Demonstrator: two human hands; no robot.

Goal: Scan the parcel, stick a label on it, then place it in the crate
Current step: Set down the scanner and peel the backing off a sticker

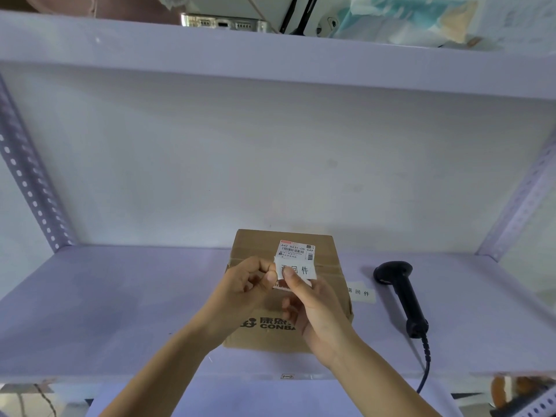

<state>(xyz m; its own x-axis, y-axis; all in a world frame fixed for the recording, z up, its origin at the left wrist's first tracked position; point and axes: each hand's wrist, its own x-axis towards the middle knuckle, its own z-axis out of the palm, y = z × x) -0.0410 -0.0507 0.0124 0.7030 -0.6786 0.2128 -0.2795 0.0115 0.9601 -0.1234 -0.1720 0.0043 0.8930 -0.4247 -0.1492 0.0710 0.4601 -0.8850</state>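
white label (298,270), long axis sideways, pinched by left hand (243,288) and right hand (316,308) over parcel (258,332).

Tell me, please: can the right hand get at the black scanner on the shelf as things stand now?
Probably yes, but not at once. The scanner lies in the open on the shelf, right of the parcel, with nothing between. However, the right hand is pinching a label together with the left hand.

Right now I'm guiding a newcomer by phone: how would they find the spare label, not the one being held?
Start at the shelf and find the cardboard box. Just right of it, before the black scanner, a small white label lies flat. Unlike the label in the hands, nobody touches it.
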